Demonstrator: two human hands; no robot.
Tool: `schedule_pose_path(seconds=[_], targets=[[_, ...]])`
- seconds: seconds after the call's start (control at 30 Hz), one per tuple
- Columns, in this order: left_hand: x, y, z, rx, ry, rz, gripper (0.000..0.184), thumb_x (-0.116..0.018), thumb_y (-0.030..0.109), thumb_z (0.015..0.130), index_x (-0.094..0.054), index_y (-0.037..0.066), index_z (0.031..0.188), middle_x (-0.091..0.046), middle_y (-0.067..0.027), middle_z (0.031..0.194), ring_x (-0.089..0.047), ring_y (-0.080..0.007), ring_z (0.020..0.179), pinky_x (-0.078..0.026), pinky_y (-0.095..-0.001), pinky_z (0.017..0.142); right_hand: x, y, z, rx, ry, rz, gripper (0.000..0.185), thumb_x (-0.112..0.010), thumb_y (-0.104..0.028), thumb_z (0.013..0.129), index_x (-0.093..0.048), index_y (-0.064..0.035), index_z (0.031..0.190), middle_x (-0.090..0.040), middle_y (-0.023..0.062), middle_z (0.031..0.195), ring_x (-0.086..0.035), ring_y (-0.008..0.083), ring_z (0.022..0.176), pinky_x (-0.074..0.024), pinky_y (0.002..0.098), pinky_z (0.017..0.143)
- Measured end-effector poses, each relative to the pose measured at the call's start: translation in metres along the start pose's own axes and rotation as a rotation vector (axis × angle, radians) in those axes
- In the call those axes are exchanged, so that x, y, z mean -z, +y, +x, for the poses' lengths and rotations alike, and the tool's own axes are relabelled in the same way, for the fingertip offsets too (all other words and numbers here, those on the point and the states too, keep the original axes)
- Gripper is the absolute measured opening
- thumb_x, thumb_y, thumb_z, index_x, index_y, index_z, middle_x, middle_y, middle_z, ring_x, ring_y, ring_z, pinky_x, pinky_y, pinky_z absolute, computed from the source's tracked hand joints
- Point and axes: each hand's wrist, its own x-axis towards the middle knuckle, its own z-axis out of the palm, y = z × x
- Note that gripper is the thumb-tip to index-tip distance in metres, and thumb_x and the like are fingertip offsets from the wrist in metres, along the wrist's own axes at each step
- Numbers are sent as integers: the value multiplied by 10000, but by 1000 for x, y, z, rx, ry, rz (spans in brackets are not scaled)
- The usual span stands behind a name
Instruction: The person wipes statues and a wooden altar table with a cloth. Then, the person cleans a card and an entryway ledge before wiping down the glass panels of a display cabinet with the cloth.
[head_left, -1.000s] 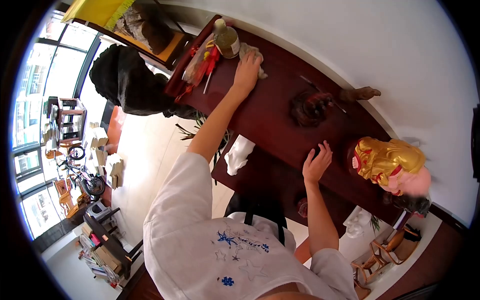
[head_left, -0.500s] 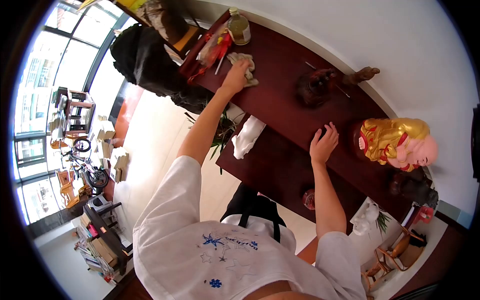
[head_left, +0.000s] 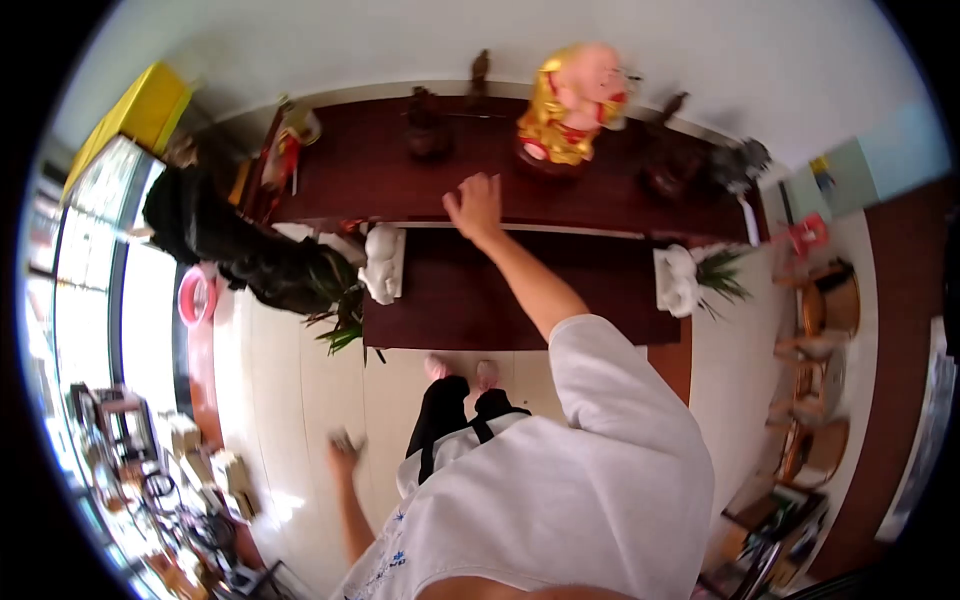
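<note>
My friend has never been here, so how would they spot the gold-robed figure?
Find the long dark-red table along the pale wall. On top, beyond and to the right of the right hand, stands the gold-robed figure. Gold and pink set it apart from the dark carvings on either side.

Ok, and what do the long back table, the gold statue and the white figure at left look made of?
Long back table: probably varnished wood, judging by its smooth, dark red-brown surface. Gold statue: perhaps resin or ceramic, apparently painted, since gold, red and pink areas cover it. White figure: possibly porcelain or plaster; it's plain white, but blur hides the finish.
</note>
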Motion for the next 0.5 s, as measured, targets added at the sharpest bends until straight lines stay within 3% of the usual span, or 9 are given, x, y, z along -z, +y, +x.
schedule_pose_path(seconds=[0.1, 0.23, 0.27, 0.33, 0.37, 0.4, 0.43, 0.47, 0.5], targets=[[7, 55, -146, 121, -827, -232, 764, -563, 598, 1003, -535, -2, 1475, -511, -390, 1442, -539, -510, 1310, -480, -554, 1067, 48, -49, -95, -45, -164, 411, 334, -669, -290, 981, -613, -15, 1160, -533, 203, 1438, -540, 417, 1272, -419, 539, 1115], [1, 61, -196, -81, -1051, -357, 782, -486, 612, 1022, -463, 8, 1519, -451, -348, 1507, -458, -486, 1381, -406, -544, 1124, 131, -114, -283, -461, -445, 759, 260, -680, -206, 984, -622, -33, 1169, -471, 239, 1471, -573, 404, 1288, -511, 438, 998], [-2, 55, -199, -151, -1079, -373, 787, -467, 616, 1027, -446, 11, 1530, -436, -338, 1524, -437, -480, 1399, -387, -542, 1138, 125, -115, -355, -437, -282, 694, 274, -692, -196, 967, -623, -26, 1171, -489, 237, 1448, -605, 368, 1227, -521, 432, 962], [-11, 29, -205, -272, -1108, -349, 796, -428, 623, 1037, -410, 16, 1552, -406, -317, 1556, -396, -468, 1434, -350, -538, 1166, 138, -105, -476, -717, -416, 661, 255, -650, -251, 950, -687, -8, 1020, -699, 225, 952, -675, 380, 868, -545, 474, 815], [-17, 12, -209, -323, -1122, -321, 801, -409, 627, 1042, -392, 18, 1563, -391, -306, 1573, -376, -462, 1451, -332, -535, 1180, 141, -115, -537, -1070, -401, 350, 304, -609, -278, 943, -691, 9, 888, -670, 218, 755, -665, 378, 783, -529, 497, 752], [-20, -10, -209, -379, -1138, -270, 806, -390, 630, 1047, -374, 21, 1574, -376, -296, 1589, -355, -456, 1469, -313, -533, 1195, 125, -110, -621, -1414, -221, 427, 338, -596, -279, 949, -678, 30, 839, -674, 218, 754, -668, 338, 747, -517, 501, 726], [-27, -37, -206, -444, -1156, -203, 810, -371, 634, 1052, -356, 24, 1585, -361, -286, 1606, -335, -450, 1487, -294, -531, 1209, 167, -115, -636, -1651, -491, 554, 346, -591, -279, 965, -692, 32, 850, -682, 203, 759, -657, 294, 677, -515, 492, 676], [-36, -64, -197, -515, -1165, -124, 815, -351, 637, 1056, -338, 26, 1595, -346, -275, 1622, -315, -444, 1504, -276, -528, 1223, 136, -73, -740, -1213, -1051, 327, 339, -622, -297, 972, -714, 22, 906, -695, 182, 778, -640, 259, 630, -514, 470, 616], [-45, -94, -189, -579, -1175, -22, 820, -332, 641, 1061, -320, 29, 1606, -331, -265, 1638, -294, -438, 1522, -257, -526, 1237, 154, -74, -757, -1261, -1025, 323, 344, -627, -305, 971, -715, 23, 916, -695, 180, 780, -639, 257, 631, -517, 463, 618]])
